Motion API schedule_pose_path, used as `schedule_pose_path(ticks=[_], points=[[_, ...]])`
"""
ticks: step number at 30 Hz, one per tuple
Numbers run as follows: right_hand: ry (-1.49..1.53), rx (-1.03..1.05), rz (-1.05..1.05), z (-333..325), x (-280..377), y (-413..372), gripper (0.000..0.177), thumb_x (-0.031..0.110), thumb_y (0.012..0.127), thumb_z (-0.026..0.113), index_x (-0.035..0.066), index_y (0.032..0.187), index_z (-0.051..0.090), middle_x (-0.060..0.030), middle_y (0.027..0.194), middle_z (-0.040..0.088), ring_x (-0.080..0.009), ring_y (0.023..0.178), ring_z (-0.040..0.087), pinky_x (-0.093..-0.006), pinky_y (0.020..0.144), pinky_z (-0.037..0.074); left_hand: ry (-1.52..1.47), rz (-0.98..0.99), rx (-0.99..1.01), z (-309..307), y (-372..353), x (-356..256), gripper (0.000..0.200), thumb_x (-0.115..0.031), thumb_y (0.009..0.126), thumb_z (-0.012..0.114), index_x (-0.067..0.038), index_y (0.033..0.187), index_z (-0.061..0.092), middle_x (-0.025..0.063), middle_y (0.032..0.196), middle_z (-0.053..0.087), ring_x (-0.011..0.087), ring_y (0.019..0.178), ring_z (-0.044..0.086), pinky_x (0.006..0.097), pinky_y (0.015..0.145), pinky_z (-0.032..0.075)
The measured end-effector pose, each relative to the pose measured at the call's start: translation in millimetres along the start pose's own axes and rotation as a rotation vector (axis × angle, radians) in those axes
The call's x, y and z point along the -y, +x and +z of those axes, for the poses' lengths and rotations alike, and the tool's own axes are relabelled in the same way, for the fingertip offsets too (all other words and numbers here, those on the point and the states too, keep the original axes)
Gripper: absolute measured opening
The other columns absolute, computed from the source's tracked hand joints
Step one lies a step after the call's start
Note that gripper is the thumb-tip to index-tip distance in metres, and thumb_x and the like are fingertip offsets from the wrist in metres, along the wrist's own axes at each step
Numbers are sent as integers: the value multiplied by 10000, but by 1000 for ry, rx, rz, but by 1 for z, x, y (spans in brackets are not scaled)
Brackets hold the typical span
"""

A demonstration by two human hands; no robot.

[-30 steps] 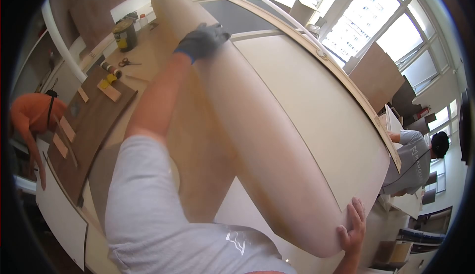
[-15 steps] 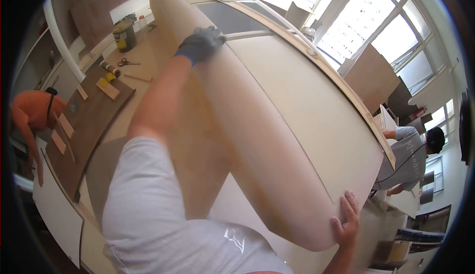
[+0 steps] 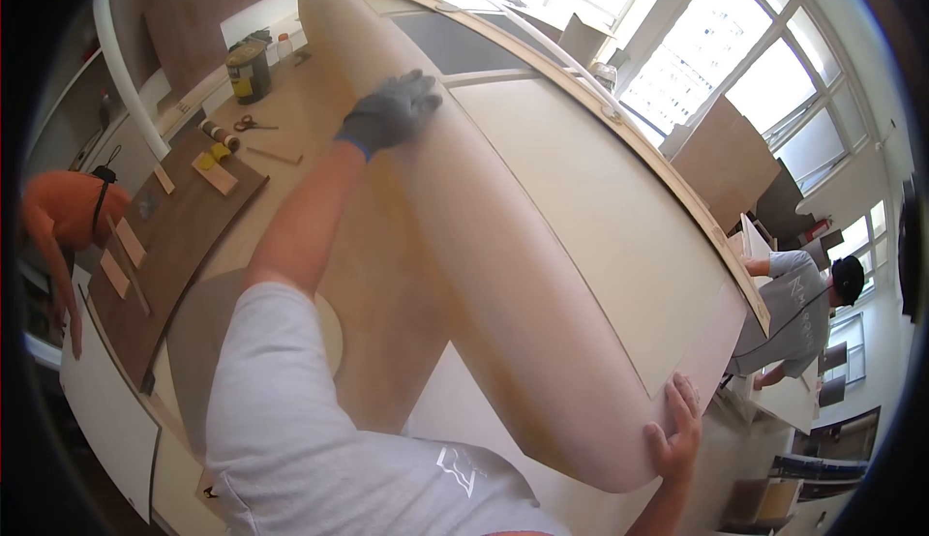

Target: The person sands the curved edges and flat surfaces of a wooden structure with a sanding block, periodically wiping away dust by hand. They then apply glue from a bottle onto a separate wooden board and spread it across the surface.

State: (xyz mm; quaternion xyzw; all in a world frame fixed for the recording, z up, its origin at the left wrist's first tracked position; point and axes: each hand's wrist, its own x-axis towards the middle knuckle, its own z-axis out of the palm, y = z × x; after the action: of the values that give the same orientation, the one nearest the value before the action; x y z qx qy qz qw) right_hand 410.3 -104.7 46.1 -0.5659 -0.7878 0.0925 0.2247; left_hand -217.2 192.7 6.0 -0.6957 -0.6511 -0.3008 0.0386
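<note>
From the head camera, a big pale sheet (image 3: 503, 246) fills the middle. It is bent over into a long round hump. The hump runs from 12 o'clock down to 5 o'clock.

The left hand (image 3: 387, 110) wears a grey glove. It sits at about 11 o'clock, on top of the hump. Its fingers are spread wide and pressed flat on the sheet, not wrapped round anything.

The right hand (image 3: 677, 434) is bare. It is at 5 o'clock, at the low end of the sheet. Its fingers (image 3: 689, 402) lie up along the sheet. I cannot tell if it pinches the edge or only props it up.

Under the sheet lies a flat pale panel (image 3: 619, 217). A thin wooden strip (image 3: 600, 110) runs along its far side.

How far along, I think: the sheet is lifted and curled, and both hands keep it in shape. It is not lying flat on the panel yet. I see no clip, tape or glue holding it, so laying it down and fixing it looks not done.

At 10 o'clock is a worktable (image 3: 310, 101) with a paint can (image 3: 249, 70), scissors (image 3: 254, 124) and a brown board (image 3: 184, 236). A person in orange (image 3: 63, 212) bends at 9 o'clock. A person in a grey shirt (image 3: 798, 309) works at 3 o'clock, well apart from the sheet. Bright windows (image 3: 735, 52) are at 1 o'clock.
</note>
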Motion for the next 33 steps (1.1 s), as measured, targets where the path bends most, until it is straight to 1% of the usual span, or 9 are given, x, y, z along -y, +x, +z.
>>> schedule_pose_path(ticks=[6, 12, 15, 19, 23, 26, 29, 32, 33], points=[[-1, 17, 29, -4, 5, -1, 790, 536, 884, 744, -68, 1381, 629, -278, 1526, 541, -479, 1466, 442, -564, 1245, 274, -2, -276, 68, -16, 29, -20, 596, -497, 1083, 454, -82, 1497, 560, 189, 1621, 462, 405, 1512, 397, 457, 1275, 271], [-16, 13, 48, -2, 2, -1, 784, 518, 871, 748, -57, 1391, 628, -277, 1529, 540, -476, 1464, 446, -556, 1245, 278, 28, 54, -335, 29, -34, -11, 453, -481, 1072, 405, -181, 1340, 614, 89, 1451, 565, 424, 1304, 531, 532, 1089, 476], [-45, 29, 44, -5, 0, 1, 827, 592, 895, 708, -55, 1404, 621, -264, 1545, 530, -445, 1484, 438, -528, 1242, 298, 62, -31, -61, 2, 5, -8, 519, -446, 1074, 488, -75, 1422, 594, 178, 1577, 509, 445, 1432, 473, 499, 1186, 387], [-62, 29, 64, -5, 0, -1, 862, 641, 909, 682, -56, 1412, 614, -263, 1552, 525, -427, 1492, 435, -513, 1241, 308, 86, -235, 80, -12, 40, -16, 433, -410, 1083, 445, -151, 1397, 594, 169, 1551, 522, 456, 1349, 530, 524, 1138, 425], [1, -23, 81, 0, 1, 0, 797, 532, 874, 728, -65, 1392, 622, -282, 1522, 545, -472, 1468, 441, -547, 1239, 294, -8, -110, -170, 9, -30, -37, 521, -416, 1075, 456, -84, 1456, 585, 228, 1563, 508, 457, 1426, 474, 512, 1152, 432], [-18, -6, 75, -1, 4, 4, 804, 539, 882, 726, -62, 1403, 614, -280, 1534, 533, -467, 1477, 431, -540, 1243, 290, 29, -79, -351, 42, -28, -12, 581, -498, 1038, 463, -118, 1465, 570, 158, 1544, 522, 436, 1377, 490, 525, 1152, 422], [-10, 15, 82, -3, 5, 1, 813, 546, 887, 724, -61, 1415, 604, -278, 1545, 522, -462, 1485, 422, -533, 1245, 286, -7, -221, -219, 15, 18, 9, 564, -466, 1039, 510, -115, 1479, 556, 166, 1490, 552, 456, 1310, 536, 537, 1123, 446], [-13, 12, 74, -6, 4, 2, 816, 544, 890, 721, -63, 1422, 596, -280, 1548, 517, -459, 1487, 419, -531, 1246, 284, -94, -351, -132, -2, 27, -9, 581, -461, 1052, 512, -54, 1459, 588, 293, 1514, 533, 481, 1417, 482, 505, 1204, 383], [-17, 9, 80, -6, 5, 0, 815, 537, 890, 722, -65, 1423, 594, -281, 1548, 516, -458, 1487, 420, -530, 1246, 284, -84, -311, -156, 2, 13, -18, 580, -478, 1051, 486, -76, 1458, 583, 249, 1506, 536, 473, 1383, 496, 511, 1180, 401]])
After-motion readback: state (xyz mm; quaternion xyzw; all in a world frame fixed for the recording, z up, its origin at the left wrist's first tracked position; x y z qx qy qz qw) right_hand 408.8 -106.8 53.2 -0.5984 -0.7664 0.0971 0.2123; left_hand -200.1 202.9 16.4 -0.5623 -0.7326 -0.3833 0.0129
